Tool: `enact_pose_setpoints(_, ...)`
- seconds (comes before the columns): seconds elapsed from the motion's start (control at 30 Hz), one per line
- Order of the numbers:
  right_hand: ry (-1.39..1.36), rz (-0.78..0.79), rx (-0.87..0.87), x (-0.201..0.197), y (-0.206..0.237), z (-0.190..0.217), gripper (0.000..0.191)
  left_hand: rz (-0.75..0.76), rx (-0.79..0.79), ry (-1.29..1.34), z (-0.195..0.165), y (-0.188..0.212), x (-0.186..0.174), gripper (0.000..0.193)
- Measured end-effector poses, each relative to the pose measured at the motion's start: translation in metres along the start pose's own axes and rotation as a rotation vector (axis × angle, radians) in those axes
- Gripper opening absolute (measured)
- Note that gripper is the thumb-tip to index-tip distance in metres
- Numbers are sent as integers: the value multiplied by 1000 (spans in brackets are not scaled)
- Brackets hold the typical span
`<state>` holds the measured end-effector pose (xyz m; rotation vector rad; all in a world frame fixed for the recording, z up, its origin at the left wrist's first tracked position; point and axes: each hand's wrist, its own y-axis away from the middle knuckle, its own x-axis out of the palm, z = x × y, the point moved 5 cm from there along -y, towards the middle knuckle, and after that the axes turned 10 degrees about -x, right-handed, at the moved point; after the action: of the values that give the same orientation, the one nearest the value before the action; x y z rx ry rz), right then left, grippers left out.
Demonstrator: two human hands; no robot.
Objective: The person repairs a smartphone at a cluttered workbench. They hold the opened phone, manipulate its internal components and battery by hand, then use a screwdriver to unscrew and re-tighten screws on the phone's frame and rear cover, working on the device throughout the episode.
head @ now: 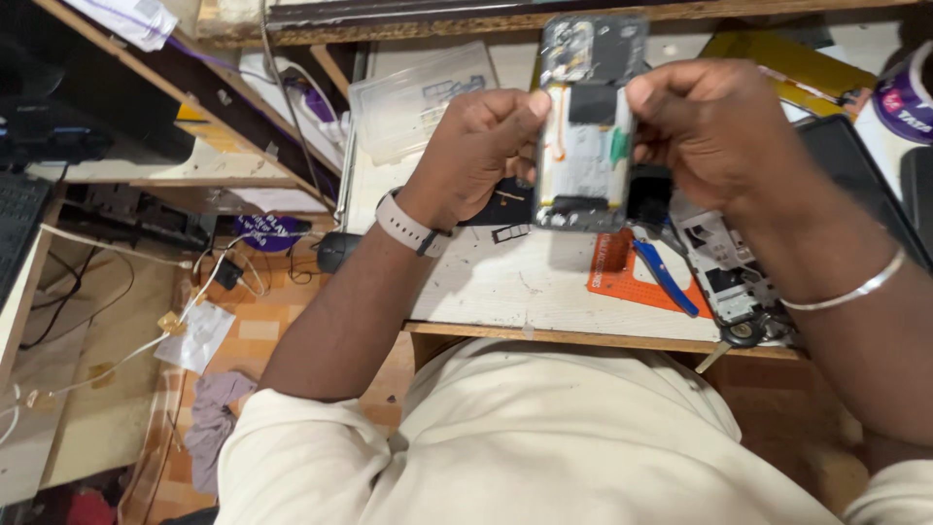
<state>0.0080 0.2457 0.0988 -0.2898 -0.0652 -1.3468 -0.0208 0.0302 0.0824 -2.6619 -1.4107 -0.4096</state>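
Head view, looking down. Pale, scuffed bench (505, 282) with a wooden front edge, close against the torso in a cream shirt. Above the bench, an opened phone (588, 126), back cover off, insides showing, held upright in the air. Left hand (481, 146) clamped on its left edge, right hand (709, 126) clamped on its right edge, thumbs toward the phone's middle. Watch with a pale strap on the left wrist, thin silver bangle on the right.

On the bench, under and right of the phone: orange mat (622, 272), blue tool (666, 279) lying across it, a second stripped phone frame (729, 277) near the front edge. Clear plastic tray (423, 97) at the back left, yellow pad (787, 63) at the back right, tape roll (909, 97) at the far right corner.

Left of the bench, a drop to a tiled floor with cables, paper scraps and a cloth (219, 418). Shelving at upper left. Bare bench surface between the mat and the left edge.
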Motion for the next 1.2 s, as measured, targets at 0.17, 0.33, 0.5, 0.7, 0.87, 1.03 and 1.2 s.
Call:
enact_pose_setpoints(0.17,-64,87,130,7,3,-4,20,-57,86,-34,-2,1,-12,37)
enact_pose_setpoints(0.33,180,50,111,2,1,-15,14,-45,133,78,-3,-3,-8,32)
enact_pose_setpoints(0.5,-75,87,87,1,0,-9,16,23,-7,-152,-8,4,-4,37)
enact_pose_setpoints(0.7,99,133,141,1,0,-4,18,-6,90,-199,-9,2,-9,37)
enact_pose_setpoints(0.87,230,105,88,0,5,-7,18,9,57,-60,-3,1,-4,37)
enact_pose_setpoints(1.03,32,159,66,7,1,2,21,162,-23,-334,-22,10,7,29)
enact_pose_setpoints(1.2,151,226,30,8,7,16,25,139,-43,-194,-23,16,12,24)
